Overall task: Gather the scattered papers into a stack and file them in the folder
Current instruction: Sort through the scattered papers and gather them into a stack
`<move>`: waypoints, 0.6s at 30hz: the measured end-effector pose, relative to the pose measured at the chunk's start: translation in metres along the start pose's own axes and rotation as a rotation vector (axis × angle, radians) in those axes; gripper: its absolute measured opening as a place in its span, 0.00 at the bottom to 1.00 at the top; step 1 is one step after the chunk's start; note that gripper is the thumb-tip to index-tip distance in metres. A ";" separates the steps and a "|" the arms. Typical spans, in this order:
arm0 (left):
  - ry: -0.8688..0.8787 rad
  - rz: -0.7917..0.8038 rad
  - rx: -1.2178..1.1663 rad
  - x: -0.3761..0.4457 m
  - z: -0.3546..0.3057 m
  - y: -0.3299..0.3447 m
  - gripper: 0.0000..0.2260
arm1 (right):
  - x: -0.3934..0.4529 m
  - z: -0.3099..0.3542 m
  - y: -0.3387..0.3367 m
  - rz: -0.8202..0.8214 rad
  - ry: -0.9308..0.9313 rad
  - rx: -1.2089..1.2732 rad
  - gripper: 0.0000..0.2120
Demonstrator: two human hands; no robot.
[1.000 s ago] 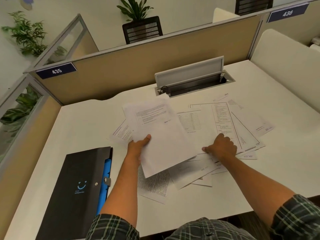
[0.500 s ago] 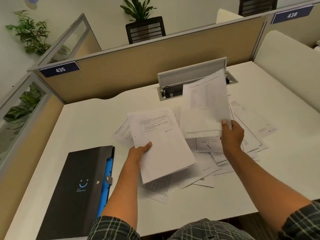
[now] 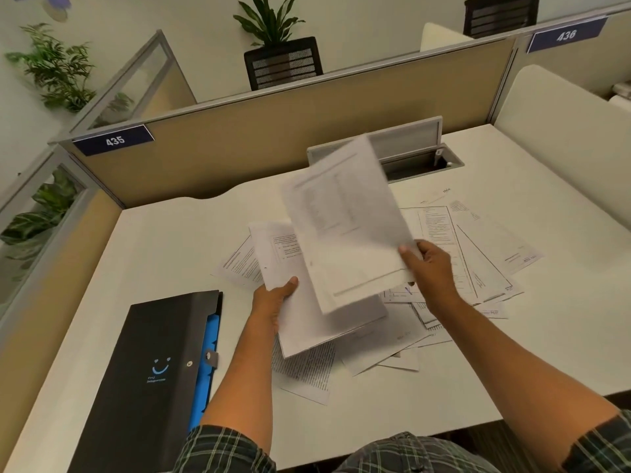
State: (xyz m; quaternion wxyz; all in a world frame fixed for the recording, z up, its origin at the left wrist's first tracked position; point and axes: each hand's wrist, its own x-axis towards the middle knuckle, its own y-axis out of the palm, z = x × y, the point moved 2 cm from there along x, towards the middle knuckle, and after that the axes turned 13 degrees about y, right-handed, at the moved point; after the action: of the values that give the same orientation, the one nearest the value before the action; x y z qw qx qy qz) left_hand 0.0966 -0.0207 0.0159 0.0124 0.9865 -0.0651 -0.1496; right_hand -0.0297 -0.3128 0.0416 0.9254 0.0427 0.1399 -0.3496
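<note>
Above the middle of the desk (image 3: pixel 164 254), your right hand (image 3: pixel 431 268) pinches a lifted sheet (image 3: pixel 345 227) that half a second ago hung farther right; it now overlaps the stack (image 3: pixel 293 268) gripped in your left hand (image 3: pixel 273 302), so the merge looks close. Its long axis runs near-to-far, top edge tilted away and slightly left. Loose papers (image 3: pixel 478 261) remain spread at right; the closed folder (image 3: pixel 146 370) lies near left, pointing far-right.

Left hand (image 3: pixel 273 303) grips stack (image 3: pixel 300 302); right hand (image 3: pixel 431 269) holds sheet (image 3: pixel 345 227).
</note>
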 end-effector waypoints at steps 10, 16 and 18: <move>0.031 0.089 0.034 -0.004 -0.006 0.009 0.06 | -0.001 -0.009 0.012 0.245 0.263 -0.330 0.32; 0.033 0.186 0.024 -0.008 -0.010 0.010 0.09 | 0.000 -0.003 0.003 0.641 0.699 -0.100 0.39; 0.047 0.189 0.042 -0.010 -0.013 0.011 0.09 | -0.004 -0.007 0.011 0.661 0.690 -0.079 0.32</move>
State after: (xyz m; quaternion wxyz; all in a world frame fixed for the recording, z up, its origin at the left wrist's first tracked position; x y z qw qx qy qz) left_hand 0.0893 -0.0306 0.0323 0.0074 0.9793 -0.1606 -0.1231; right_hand -0.0272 -0.3010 0.0360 0.8874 0.1636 0.4310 0.0037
